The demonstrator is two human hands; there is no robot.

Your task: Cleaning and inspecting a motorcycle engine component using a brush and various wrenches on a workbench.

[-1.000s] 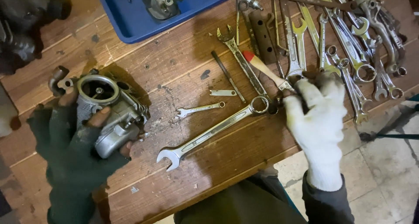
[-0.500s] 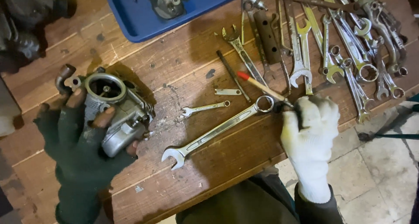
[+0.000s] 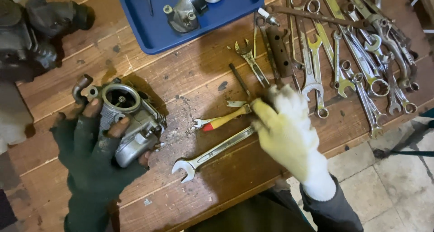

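- My left hand (image 3: 92,150), in a dark fingerless glove, grips one grey cast-metal carburettor (image 3: 129,121) on the brown plank table (image 3: 190,74).
- My right hand (image 3: 285,128), in a pale yellow-white glove, pinches one yellow-handled screwdriver with a red tip (image 3: 224,120), right of the carburettor.
- One long silver combination spanner (image 3: 212,153) lies just below the screwdriver.
- One blue plastic tray (image 3: 181,19) sits above the carburettor, holding one metal part (image 3: 192,6).
- A heap of spanners (image 3: 352,56), too overlapped to count, lies far right.
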